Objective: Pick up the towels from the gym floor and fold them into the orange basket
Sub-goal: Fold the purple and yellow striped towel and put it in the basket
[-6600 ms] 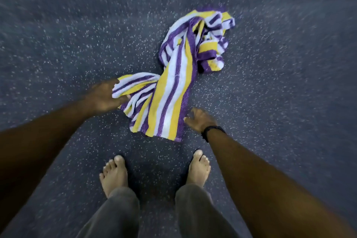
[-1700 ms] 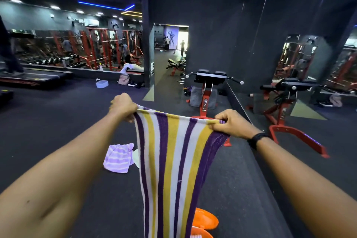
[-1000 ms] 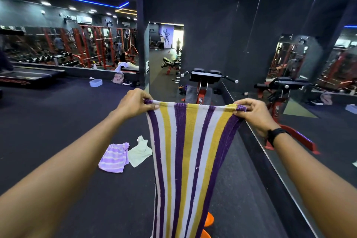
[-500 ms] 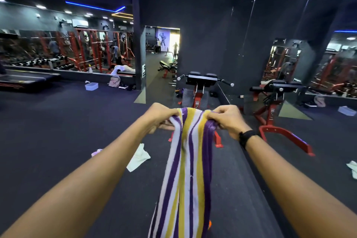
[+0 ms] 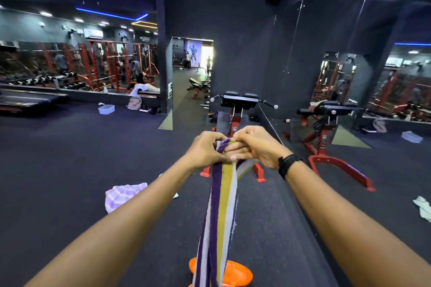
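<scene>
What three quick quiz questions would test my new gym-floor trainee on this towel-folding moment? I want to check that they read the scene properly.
1. True or false: the left hand and the right hand both grip the top edge of the striped towel.
2. Which lies on the gym floor left of the arms? A) lilac striped towel B) dumbbell C) water bottle
3. Fill in: the hanging towel's lower end is in front of the ____ basket.

Key: 1 true; 2 A; 3 orange.
</scene>
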